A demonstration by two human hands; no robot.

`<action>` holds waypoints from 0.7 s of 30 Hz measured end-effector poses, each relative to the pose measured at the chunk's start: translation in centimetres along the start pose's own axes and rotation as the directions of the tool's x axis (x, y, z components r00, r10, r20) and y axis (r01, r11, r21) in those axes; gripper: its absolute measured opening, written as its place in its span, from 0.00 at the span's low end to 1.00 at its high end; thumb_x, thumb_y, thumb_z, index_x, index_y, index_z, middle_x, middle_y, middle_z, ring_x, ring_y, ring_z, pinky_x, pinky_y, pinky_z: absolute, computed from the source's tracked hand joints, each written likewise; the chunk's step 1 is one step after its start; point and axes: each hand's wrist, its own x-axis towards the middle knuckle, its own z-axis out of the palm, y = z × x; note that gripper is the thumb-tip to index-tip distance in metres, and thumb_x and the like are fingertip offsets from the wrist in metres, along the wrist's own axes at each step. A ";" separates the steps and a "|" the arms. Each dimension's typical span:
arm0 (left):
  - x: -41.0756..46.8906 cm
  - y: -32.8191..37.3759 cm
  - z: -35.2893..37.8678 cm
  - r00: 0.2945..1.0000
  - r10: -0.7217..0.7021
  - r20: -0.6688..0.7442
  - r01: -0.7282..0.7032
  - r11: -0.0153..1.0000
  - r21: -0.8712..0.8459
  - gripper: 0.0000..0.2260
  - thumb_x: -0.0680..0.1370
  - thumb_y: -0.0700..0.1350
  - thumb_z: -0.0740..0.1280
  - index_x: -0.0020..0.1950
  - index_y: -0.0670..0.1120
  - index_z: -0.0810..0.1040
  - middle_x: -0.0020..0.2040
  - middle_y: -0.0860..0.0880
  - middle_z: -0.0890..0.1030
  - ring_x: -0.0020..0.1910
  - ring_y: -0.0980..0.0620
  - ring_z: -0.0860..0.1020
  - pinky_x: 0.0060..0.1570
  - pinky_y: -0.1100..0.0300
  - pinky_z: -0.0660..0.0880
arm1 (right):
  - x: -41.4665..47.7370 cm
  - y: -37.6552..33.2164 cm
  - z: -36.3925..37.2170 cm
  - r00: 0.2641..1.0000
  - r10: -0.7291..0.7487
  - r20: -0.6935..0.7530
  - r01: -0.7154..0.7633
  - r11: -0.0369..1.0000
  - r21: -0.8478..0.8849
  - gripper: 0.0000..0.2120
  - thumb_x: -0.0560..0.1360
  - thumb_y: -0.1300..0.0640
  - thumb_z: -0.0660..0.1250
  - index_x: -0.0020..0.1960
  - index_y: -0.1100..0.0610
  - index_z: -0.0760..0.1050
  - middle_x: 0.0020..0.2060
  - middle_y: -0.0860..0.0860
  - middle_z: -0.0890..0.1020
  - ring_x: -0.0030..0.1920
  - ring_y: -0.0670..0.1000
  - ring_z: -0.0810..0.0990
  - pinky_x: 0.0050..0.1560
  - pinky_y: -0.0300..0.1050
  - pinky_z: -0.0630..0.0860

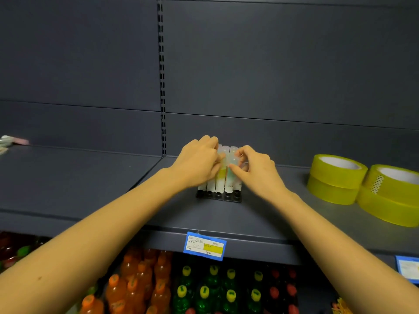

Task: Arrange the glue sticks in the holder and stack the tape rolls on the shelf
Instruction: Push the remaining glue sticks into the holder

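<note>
Nearest you, below the holder (218,197), rows of orange, green and red drink bottles (204,291) fill a lower level, and a blue price label (204,245) hangs on the front lip of the grey shelf (90,177). Your forearms reach up over that lip. The small black holder sits on the shelf, its front row of sockets open and empty. Just behind them, pale glue sticks (220,180) stand upright in the holder, packed side by side. Your left hand (199,162) curls round the upper part of the sticks on the holder's left, and your right hand (256,168) pinches a green-banded stick between thumb and fingers. By the look of it, you are in the glue-stick step, seating or straightening a stick. The next move probably calls for pressing it straight down into its socket without tipping its neighbours. Well to the right of the holder, yellow tape rolls (335,177) wait in two low piles. Behind the holder rises the dark back panel (272,64).
</note>
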 end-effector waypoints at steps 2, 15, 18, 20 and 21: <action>0.0 -0.2 -0.2 1.000 0.006 0.029 -0.006 1.000 0.000 0.17 0.82 0.51 0.53 0.63 0.48 0.76 0.61 0.48 0.70 0.58 0.48 0.68 0.48 0.57 0.62 | -0.2 -0.1 0.2 1.000 -0.012 0.014 0.012 0.999 -0.030 0.13 0.76 0.52 0.67 0.57 0.55 0.70 0.40 0.47 0.78 0.43 0.53 0.79 0.51 0.49 0.75; -6.5 -4.6 -1.9 0.941 -0.339 0.010 0.338 0.934 -0.113 0.17 0.80 0.46 0.58 0.69 0.46 0.71 0.64 0.46 0.75 0.62 0.45 0.72 0.56 0.54 0.69 | 1.7 -4.0 -2.6 0.984 -0.030 0.177 0.136 0.769 -0.625 0.14 0.77 0.53 0.61 0.62 0.52 0.74 0.59 0.53 0.77 0.57 0.59 0.77 0.44 0.46 0.65; -9.9 -6.1 -2.2 0.908 -0.414 0.061 0.418 0.902 -0.103 0.15 0.80 0.46 0.59 0.65 0.45 0.74 0.61 0.47 0.77 0.60 0.45 0.74 0.54 0.54 0.70 | 1.7 -6.4 -2.0 0.989 -0.087 0.119 0.135 0.858 -0.495 0.16 0.78 0.50 0.60 0.63 0.51 0.74 0.60 0.53 0.76 0.57 0.59 0.76 0.45 0.46 0.67; -12.0 -7.3 -2.5 0.880 -0.464 0.100 0.472 0.878 -0.079 0.14 0.80 0.46 0.59 0.63 0.45 0.76 0.60 0.46 0.78 0.59 0.45 0.75 0.54 0.53 0.72 | 1.5 -8.5 -0.5 0.975 -0.155 0.161 0.206 0.901 -0.381 0.16 0.78 0.48 0.60 0.63 0.50 0.73 0.61 0.52 0.75 0.57 0.59 0.76 0.46 0.47 0.69; -13.1 -8.0 -2.7 0.865 -0.489 0.113 0.497 0.865 -0.064 0.14 0.80 0.46 0.59 0.62 0.45 0.77 0.60 0.46 0.78 0.59 0.45 0.75 0.53 0.53 0.73 | 1.3 -9.6 0.4 0.960 -0.185 0.210 0.249 0.905 -0.345 0.16 0.78 0.47 0.61 0.63 0.49 0.73 0.61 0.51 0.75 0.58 0.58 0.76 0.47 0.47 0.69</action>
